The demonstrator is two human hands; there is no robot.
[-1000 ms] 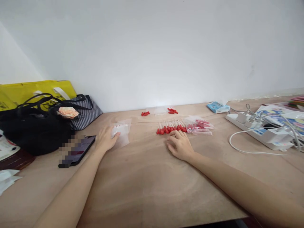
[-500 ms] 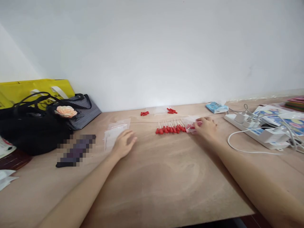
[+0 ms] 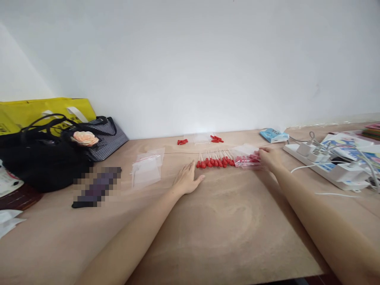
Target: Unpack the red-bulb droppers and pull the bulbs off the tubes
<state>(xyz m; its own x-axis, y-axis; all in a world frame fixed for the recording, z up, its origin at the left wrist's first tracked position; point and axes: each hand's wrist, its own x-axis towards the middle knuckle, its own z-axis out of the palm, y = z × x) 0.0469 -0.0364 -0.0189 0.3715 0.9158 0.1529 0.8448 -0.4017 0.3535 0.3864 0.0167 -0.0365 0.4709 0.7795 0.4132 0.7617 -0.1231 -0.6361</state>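
Note:
A row of sticks with red tips point(image 3: 215, 161) lies in the middle of the table, pale shafts pointing to the wall. Just left of the row, my left hand point(image 3: 186, 178) is open, with stretched fingertips close beside the end stick and the thumb apart. Clear plastic bags with red pieces inside point(image 3: 247, 156) lie against the row's right end. At their right edge is my right hand point(image 3: 269, 159), open and touching the bags with its fingertips; its thumb is hidden. Flat clear zip bags point(image 3: 147, 168) lie farther left.
Small red pieces point(image 3: 182, 141) and a clear bag of red-tipped sticks point(image 3: 204, 138) lie near the wall. At right are a blue packet point(image 3: 273, 135) and a power strip point(image 3: 326, 166) with cables. Handbags point(image 3: 38, 166) and a blurred dark object point(image 3: 97, 188) occupy the left.
My left hand has moved right, from the flat zip bags to the left end of the stick row. My right hand has slid from on top of the filled bags to their right edge.

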